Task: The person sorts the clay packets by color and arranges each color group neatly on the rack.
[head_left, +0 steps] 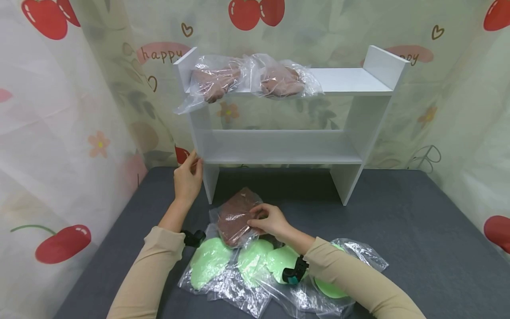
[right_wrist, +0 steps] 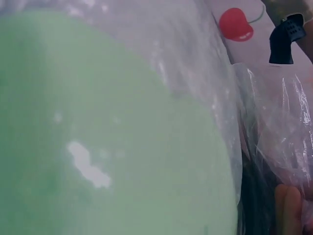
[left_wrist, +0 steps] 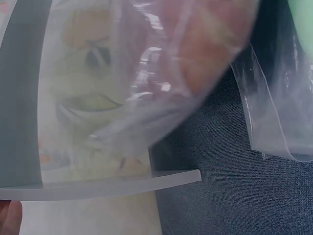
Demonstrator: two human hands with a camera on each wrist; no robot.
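My right hand [head_left: 271, 220] pinches the edge of a clear plastic bag with a brown, flat, rounded piece [head_left: 236, 217] inside, lifted above the heap of bags. In the left wrist view this bag [left_wrist: 161, 63] looks blurred. My left hand [head_left: 188, 179] touches the outer left side of a white two-tier shelf [head_left: 279, 148]; only its fingertips [left_wrist: 11, 218] show in the left wrist view. Under the right forearm lie several bags with light green pieces [head_left: 210, 261]. A green one [right_wrist: 117, 127] fills most of the right wrist view.
Two clear bags with brown contents [head_left: 217, 82] lie on the left and middle of the top board, one overhanging its front. The shelf stands at the back of a dark grey table [head_left: 402, 221]. Printed cloth [head_left: 79, 177] hangs behind and beside it.
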